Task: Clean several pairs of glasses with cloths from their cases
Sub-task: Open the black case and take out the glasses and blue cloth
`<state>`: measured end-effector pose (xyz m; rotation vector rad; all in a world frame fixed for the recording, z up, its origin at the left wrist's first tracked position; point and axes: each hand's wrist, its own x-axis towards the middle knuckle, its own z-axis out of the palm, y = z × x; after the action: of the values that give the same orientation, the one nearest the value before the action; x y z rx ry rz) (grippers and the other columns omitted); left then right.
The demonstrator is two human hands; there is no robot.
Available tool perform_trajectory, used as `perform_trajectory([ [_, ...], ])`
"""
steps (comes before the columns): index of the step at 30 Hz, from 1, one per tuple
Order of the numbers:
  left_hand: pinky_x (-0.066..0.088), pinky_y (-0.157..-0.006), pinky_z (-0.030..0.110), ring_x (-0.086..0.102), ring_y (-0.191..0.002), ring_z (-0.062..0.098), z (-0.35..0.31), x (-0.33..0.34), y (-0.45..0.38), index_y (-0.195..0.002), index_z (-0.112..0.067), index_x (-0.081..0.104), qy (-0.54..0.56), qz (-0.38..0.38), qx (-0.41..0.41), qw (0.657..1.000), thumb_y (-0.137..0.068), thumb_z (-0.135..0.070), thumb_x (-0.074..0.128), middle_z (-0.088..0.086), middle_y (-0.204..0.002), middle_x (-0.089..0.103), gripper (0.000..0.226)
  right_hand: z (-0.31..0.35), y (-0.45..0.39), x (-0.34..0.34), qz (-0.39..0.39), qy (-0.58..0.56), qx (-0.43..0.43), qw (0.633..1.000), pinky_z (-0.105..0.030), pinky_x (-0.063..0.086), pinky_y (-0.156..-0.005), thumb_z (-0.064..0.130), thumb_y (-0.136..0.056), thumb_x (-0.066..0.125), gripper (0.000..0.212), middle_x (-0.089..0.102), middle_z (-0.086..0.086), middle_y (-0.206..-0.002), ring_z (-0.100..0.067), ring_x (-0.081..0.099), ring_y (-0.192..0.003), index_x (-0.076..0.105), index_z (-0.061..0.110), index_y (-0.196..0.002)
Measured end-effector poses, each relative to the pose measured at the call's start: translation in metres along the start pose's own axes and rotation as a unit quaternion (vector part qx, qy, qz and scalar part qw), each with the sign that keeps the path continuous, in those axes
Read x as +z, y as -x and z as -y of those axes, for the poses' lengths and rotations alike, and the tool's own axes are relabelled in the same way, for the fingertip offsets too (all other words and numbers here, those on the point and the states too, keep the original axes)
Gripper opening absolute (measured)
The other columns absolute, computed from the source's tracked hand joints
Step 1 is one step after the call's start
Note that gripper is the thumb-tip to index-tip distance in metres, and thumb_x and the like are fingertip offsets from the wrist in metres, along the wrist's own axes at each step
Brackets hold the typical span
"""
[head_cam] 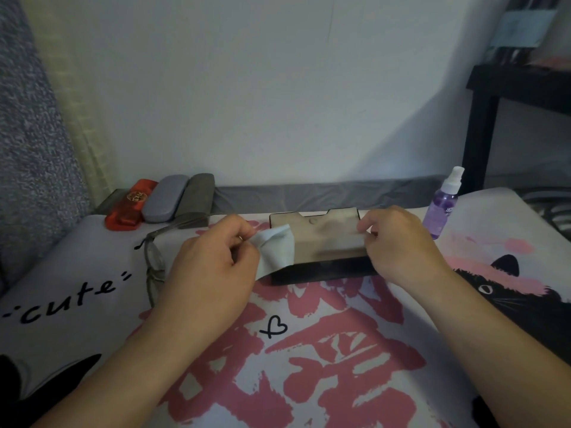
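Two hands work at an open black case [321,268] near the middle of the view. The case stands on a printed cover [309,350] with pink marks, a small heart and the word "cute"; I cannot tell what lies under the cover. The lid of the case is up at its 12 o'clock side, and the lining inside looks beige, a little blurred.

The left hand [213,261] is at 9 o'clock of the case. Its grip is closed: thumb and fingers pinch a pale cloth [276,248], which hangs over the left end of the case. The right hand [398,242] is at 3 o'clock of the case. Its fingers are curled on the right end of the case, but the picture is blurred there, so I cannot tell if they really hold it.

One pair of glasses [156,257] with a thin grey frame lies on the cover at 9 o'clock of the left hand, just beside it, with the temples unfolded.

At 10 o'clock, well apart from the hands, three closed cases lie side by side: a red case [128,205], a grey case [165,199] and a brown case [196,197]. A purple spray bottle [441,208] stands upright at 2 o'clock of the black case, near the right hand. A black shelf [482,125] stands farther at 2 o'clock against the pale wall [247,88].
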<state>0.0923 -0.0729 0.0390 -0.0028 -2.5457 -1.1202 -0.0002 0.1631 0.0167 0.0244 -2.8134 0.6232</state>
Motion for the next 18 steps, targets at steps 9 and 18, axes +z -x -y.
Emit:
perform_trajectory([
  [9, 0.044, -0.048, 0.038, 0.052, -0.051, 0.015, 0.011, -0.005, -0.006, -0.08, -0.028, 0.055, -0.123, 0.009, 0.002, 0.992, -0.097, -0.022, 0.051, 0.001, -0.058, 0.057, 0.018, 0.008, -0.008, -0.002, 0.023, 0.027, 0.029, 0.999, -0.041, 0.057, -0.081, -0.001, -0.088, 0.054, 0.023, 0.064, -0.013, -0.104, -0.031, 0.06, -0.09, 0.075, 0.004, -0.096],
  [18, 0.047, -0.062, 0.04, 0.06, -0.065, 0.027, -0.011, -0.002, 0.003, -0.084, -0.022, 0.07, 0.252, 0.007, -0.048, 0.967, -0.101, -0.015, 0.051, 0.015, -0.074, 0.068, 0.026, 0.019, 0.008, -0.015, -0.088, -0.104, -0.067, 0.988, -0.034, 0.035, -0.062, 0.038, -0.103, 0.05, 0.037, 0.058, 0.0, -0.08, -0.023, 0.057, -0.075, 0.062, 0.014, -0.078],
])
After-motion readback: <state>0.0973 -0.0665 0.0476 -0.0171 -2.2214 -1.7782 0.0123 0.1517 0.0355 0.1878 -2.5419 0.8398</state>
